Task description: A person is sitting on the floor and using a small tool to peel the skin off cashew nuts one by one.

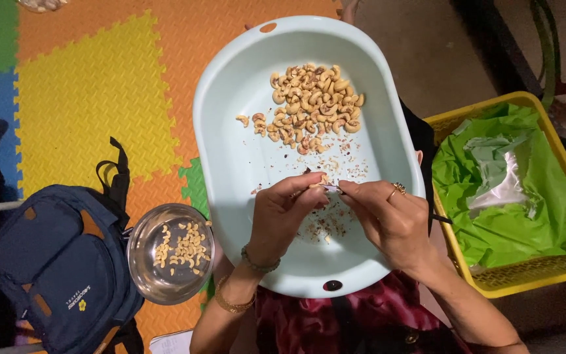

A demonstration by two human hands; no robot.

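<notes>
A pale blue oval tub (230,98) rests on my lap and holds a heap of cashew nuts (312,105) at its far end, with skin flakes (325,226) scattered nearer me. My left hand (283,213) pinches a single cashew (320,181) over the tub. My right hand (388,216), wearing a ring, holds a small metal blade (331,188) whose tip touches that nut. The two hands meet fingertip to fingertip above the flakes.
A steel bowl (145,269) with peeled cashews sits at my left on a coloured foam mat (93,85). A dark blue backpack (60,262) lies beside it. A yellow basket (538,275) lined with green plastic stands on the right.
</notes>
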